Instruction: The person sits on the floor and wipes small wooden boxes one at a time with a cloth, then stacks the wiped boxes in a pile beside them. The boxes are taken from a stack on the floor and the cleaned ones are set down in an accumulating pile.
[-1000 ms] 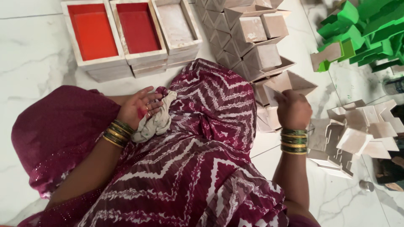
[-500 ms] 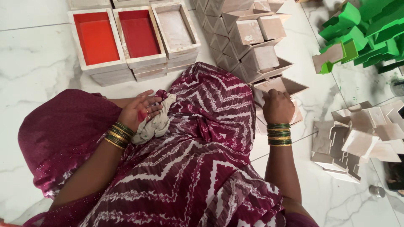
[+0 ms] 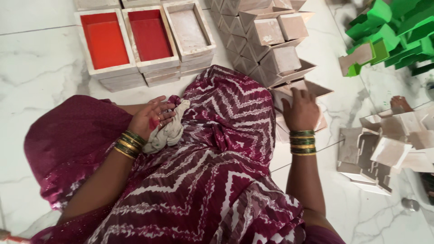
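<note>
The right hand (image 3: 300, 110) lies palm-down on a pale unpainted box (image 3: 302, 92) on the floor, at the near end of a row of such boxes (image 3: 266, 40). Its fingers are spread and curled lightly over the box's top edge, gripping or about to grip; the palm hides how firm the hold is. The left hand (image 3: 149, 119), stained red, is closed loosely around a crumpled rag (image 3: 169, 132) resting on the maroon patterned cloth (image 3: 217, 171) over the lap.

The step in hand looks like fetching the next bare box for colouring; lifting it would call for a firmer pinch on the rim and a draw toward the lap.

Room is tight on the right: loose pale box pieces (image 3: 384, 153) lie just beside the forearm, and green pieces (image 3: 393, 31) sit further off. Ahead on the left, two red-lined trays (image 3: 122, 38) and a bare tray (image 3: 189, 29) stand on stacks, with open marble floor (image 3: 40, 68) beside them.
</note>
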`<move>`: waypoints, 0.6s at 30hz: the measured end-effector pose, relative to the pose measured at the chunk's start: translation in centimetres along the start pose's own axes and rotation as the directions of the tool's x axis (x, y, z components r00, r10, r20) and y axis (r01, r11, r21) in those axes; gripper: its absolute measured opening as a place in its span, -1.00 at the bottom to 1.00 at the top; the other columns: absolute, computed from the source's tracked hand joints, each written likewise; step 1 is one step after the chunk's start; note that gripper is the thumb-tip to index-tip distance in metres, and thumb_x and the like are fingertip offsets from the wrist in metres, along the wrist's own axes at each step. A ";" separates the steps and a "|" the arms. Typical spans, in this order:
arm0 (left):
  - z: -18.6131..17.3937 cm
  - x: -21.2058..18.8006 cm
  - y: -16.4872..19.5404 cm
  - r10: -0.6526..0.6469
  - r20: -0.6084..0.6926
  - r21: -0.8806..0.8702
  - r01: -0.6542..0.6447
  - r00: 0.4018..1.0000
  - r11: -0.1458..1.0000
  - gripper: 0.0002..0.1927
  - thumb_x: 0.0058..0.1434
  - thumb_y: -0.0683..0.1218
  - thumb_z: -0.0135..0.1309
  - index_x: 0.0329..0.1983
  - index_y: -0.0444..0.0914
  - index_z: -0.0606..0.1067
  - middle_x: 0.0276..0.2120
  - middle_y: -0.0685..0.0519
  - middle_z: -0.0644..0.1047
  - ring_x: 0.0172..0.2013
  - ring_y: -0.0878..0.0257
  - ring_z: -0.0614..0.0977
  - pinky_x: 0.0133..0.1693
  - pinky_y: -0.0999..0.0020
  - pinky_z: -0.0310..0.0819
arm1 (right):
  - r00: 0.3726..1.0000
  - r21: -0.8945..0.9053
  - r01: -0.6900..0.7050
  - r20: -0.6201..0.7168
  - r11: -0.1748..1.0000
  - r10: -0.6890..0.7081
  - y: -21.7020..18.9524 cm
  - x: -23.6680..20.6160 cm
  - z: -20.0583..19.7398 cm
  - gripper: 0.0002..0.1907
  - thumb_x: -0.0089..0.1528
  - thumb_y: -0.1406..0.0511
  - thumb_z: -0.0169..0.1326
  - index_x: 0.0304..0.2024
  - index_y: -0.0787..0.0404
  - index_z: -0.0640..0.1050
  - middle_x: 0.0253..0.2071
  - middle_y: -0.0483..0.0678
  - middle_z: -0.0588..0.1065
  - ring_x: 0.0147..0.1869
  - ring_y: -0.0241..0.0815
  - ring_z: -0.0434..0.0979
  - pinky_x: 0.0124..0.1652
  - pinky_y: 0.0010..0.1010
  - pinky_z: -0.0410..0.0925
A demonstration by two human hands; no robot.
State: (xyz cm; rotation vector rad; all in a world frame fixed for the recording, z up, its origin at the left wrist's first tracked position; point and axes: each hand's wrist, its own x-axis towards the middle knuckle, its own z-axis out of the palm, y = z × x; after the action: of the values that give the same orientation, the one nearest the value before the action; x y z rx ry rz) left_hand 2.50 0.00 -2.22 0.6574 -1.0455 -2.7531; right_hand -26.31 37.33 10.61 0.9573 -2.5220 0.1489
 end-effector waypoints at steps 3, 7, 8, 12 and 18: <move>0.9 -0.3 0.0 0.052 -0.089 0.197 -0.034 0.995 0.980 -0.49 0.37 0.00 -0.09 0.33 -0.27 0.24 0.11 -0.24 0.51 -0.02 -0.02 0.59 0.03 0.07 0.51 | 0.982 0.022 0.019 -0.188 1.000 -0.015 -0.3 -0.4 -2.1 -0.61 0.23 0.19 0.29 0.07 0.16 0.58 0.05 0.05 0.54 0.14 0.17 0.50 0.00 -0.09 0.45; 3.3 -1.9 -0.4 0.200 0.125 0.887 -0.200 0.972 0.416 -0.39 0.10 0.00 0.24 0.21 -0.26 0.39 0.12 -0.20 0.48 -0.08 -0.06 0.57 -0.05 -0.03 0.51 | 0.985 0.066 -0.014 -0.173 0.998 0.025 -1.7 -1.5 -4.5 -0.73 0.26 0.22 0.28 -0.01 0.13 0.62 0.05 0.00 0.57 0.14 0.12 0.51 0.01 -0.13 0.45; 3.8 -2.9 -0.4 0.188 0.222 0.950 -0.256 0.957 0.181 -0.37 0.08 0.03 0.32 0.18 -0.28 0.43 0.12 -0.24 0.46 -0.02 -0.10 0.53 -0.01 -0.08 0.45 | 0.987 0.081 -0.021 -0.157 0.996 0.034 -2.2 -1.8 -4.9 -0.78 0.27 0.23 0.28 -0.06 0.12 0.63 0.04 -0.02 0.57 0.12 0.09 0.52 -0.02 -0.14 0.45; 5.6 -5.1 1.2 0.189 0.270 0.961 -0.251 0.944 -0.117 -0.55 0.08 0.06 0.32 -0.02 -0.23 0.59 -0.08 -0.13 0.55 -0.09 0.02 0.59 -0.03 0.09 0.51 | 0.992 0.212 0.013 -0.123 0.977 0.013 -4.9 -2.0 -5.8 -0.88 0.32 0.25 0.25 -0.14 0.14 0.64 -0.02 -0.04 0.59 0.03 0.03 0.57 -0.07 -0.19 0.46; 8.7 -7.2 3.7 0.480 0.252 0.902 -0.384 0.840 0.199 -0.75 0.22 -0.01 0.24 -0.16 -0.27 0.58 -0.17 -0.08 0.59 -0.17 0.15 0.66 -0.10 0.16 0.57 | 0.961 0.594 0.115 0.137 0.796 -0.241 -11.2 -2.3 -4.2 -0.65 0.27 0.14 0.23 0.06 0.09 0.57 0.19 -0.02 0.54 0.01 -0.11 0.60 -0.05 -0.26 0.51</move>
State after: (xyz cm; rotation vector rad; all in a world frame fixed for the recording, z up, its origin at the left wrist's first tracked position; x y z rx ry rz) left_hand 4.98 4.35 8.48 0.4070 -2.3635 -1.3496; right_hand -15.94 31.29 12.82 1.5092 -2.5951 0.8485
